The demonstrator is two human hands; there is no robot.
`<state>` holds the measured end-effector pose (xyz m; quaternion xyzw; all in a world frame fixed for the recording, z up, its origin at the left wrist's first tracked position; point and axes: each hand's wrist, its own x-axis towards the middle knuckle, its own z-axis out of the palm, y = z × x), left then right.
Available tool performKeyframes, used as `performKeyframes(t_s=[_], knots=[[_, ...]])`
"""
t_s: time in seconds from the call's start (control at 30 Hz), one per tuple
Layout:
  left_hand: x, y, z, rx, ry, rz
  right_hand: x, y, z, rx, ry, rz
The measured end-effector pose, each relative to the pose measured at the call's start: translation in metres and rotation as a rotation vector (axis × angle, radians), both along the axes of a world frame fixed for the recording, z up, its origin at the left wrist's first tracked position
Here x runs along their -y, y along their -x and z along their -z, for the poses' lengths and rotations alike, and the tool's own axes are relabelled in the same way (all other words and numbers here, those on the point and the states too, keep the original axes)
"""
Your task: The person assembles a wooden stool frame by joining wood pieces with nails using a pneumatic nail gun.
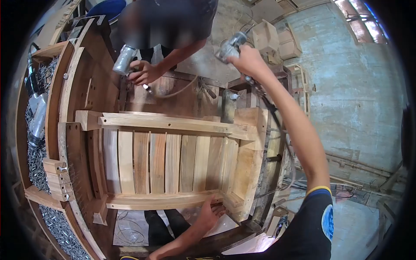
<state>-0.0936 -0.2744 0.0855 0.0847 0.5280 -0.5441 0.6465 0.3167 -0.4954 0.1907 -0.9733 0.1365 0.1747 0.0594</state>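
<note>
A slatted wooden frame (164, 162) lies across the work stand in front of me, its two long rails joined by several slats. My left hand (208, 216) grips the near rail at its right end, thumb up against the wood and fingers below. Raised to the upper right, my right hand (251, 60) is closed around a silver pistol-grip air drill (232, 47), held well away from the frame; a hose hangs below that hand. The drill's outline is a little blurred.
Opposite me, a person's hand (143, 73) holds another silver air tool (125, 60). At left, wooden trays hold many metal screws (58, 225), with a further air tool (38, 115) lying on them. Wooden drawer-like boxes (265, 37) stand at the back; a hose (184, 89) loops behind the frame.
</note>
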Motion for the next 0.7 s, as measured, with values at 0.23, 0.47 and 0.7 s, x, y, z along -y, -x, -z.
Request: performKeyframes(t_s=[0.23, 0.47, 0.7], knots=[[0.011, -0.002, 0.013, 0.011, -0.068, 0.040, -0.042, 0.070, 0.048, -0.587, 0.082, -0.301], [0.010, 0.006, 0.016, 0.084, -0.103, 0.087, -0.030, 0.057, -0.009, -0.160, -0.186, -0.021], [0.016, 0.033, 0.048, 0.184, -0.039, 0.010, -0.017, 0.095, -0.036, 0.163, -0.373, -0.128]])
